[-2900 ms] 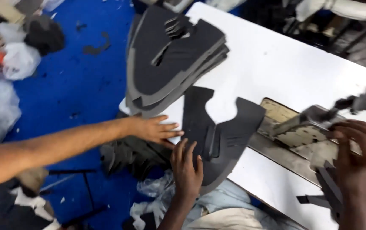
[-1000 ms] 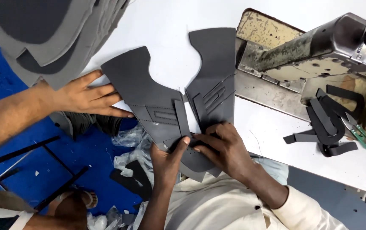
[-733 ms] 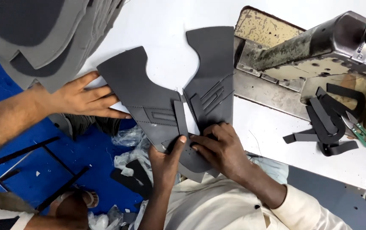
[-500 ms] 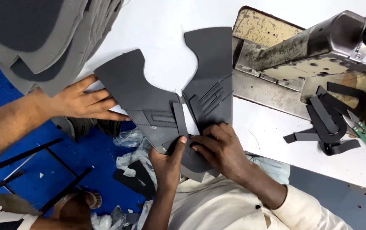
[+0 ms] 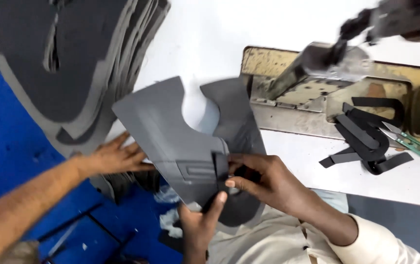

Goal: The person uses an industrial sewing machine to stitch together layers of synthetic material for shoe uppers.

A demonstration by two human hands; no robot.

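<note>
1. At the upper left of the frame we see a stack of dark grey cut panels point(image 5: 73, 63) lying on the white worktop point(image 5: 249, 34), its edge overhanging the blue floor point(image 5: 5, 146).
2. From the lower left a co-worker's hand point(image 5: 115, 157) reaches in, fingers spread flat, touching the left edge of the grey shaped panel point(image 5: 171, 132).
3. At lower centre our left hand point(image 5: 200, 225) pinches that panel's bottom edge, its grip shut with the thumb up against a small black strip point(image 5: 220, 168).
4. Just right of it, our right hand point(image 5: 268, 183) has its grip shut on the same panel and strip, fingertips pressing the strip down.
5. The panel is tilted, lifted off the worktop at centre frame.
6. At right, loose black straps point(image 5: 366, 137) and green-handled snips point(image 5: 408, 142) lie beside the sewing machine point(image 5: 337, 63).
</note>
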